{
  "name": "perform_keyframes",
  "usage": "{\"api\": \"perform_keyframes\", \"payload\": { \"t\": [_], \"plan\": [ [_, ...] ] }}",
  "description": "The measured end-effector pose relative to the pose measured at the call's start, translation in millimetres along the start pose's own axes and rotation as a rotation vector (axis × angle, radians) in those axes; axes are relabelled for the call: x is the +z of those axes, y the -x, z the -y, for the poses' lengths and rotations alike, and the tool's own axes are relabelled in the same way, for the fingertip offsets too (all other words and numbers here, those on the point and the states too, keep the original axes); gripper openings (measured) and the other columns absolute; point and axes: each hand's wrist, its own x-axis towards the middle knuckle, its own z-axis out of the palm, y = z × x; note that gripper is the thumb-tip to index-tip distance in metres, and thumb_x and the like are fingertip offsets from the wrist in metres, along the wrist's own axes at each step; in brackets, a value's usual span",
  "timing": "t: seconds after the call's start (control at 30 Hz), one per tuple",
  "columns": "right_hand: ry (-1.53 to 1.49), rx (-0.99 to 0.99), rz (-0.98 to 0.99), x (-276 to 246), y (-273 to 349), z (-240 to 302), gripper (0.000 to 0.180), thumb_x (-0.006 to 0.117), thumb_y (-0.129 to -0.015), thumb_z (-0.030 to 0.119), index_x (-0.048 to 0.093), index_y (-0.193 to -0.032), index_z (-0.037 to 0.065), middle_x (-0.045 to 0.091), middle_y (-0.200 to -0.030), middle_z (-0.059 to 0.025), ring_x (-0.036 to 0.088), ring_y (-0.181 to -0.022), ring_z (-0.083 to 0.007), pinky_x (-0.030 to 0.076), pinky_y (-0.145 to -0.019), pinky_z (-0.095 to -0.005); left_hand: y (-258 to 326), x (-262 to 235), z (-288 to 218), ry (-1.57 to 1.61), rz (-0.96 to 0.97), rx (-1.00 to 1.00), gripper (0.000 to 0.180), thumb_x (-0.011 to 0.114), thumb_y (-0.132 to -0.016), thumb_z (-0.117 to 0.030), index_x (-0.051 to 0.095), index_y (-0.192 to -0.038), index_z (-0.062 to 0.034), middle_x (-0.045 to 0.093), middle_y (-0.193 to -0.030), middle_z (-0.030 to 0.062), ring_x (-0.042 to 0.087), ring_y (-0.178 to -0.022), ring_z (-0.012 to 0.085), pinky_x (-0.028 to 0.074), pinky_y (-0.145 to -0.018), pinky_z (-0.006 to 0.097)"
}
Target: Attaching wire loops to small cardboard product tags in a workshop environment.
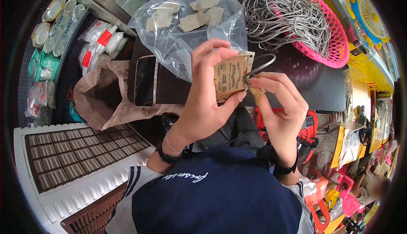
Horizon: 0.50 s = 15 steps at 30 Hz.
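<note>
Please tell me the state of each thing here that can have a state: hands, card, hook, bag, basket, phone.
Left hand: closed on the card.
Right hand: pinching the wire hook.
Card: held upright, hook at its edge.
Wire hook: held at the card.
Plastic bag: open, cards inside.
Pink basket: full of wire hooks.
Phone: lying flat, screen dark.
Paper bag: open.

On the counter (313, 85), a phone (145, 81) lies at the left edge, a bag of tags (186, 22) behind it, and a basket of wire hooks (339, 43) at the far right corner.
</note>
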Motion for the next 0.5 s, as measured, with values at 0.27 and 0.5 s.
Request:
{"api": "perform_keyframes", "payload": {
  "t": [0.27,0.5],
  "plan": [
    [0.04,0.003,-0.046,2.8,3.6,1.1,0.025,0.063,-0.07,-0.011,0.068,-0.092,0.002,0.057,-0.087,-0.008,0.06,-0.072,-0.0204,0.049,-0.062,-0.0283,-0.9,1.7,-6.5,-0.046,0.025,0.089,0.07,0.076,-0.065,0.0,0.041,-0.125,-0.0037,0.038,-0.128,0.015,0.04,-0.118,0.0268,0.036,-0.1,0.037],
    [0.109,-0.046,-0.029,3.3,3.4,-0.1,0.025,0.064,-0.071,-0.01,0.067,-0.093,0.001,0.056,-0.087,-0.0086,0.059,-0.07,-0.0201,0.048,-0.061,-0.0282,1.5,4.8,-3.0,-0.003,0.052,0.103,0.068,0.076,-0.066,0.003,0.041,-0.124,-0.0025,0.041,-0.125,0.015,0.044,-0.116,0.0259,0.037,-0.099,0.036]
  ]
}}
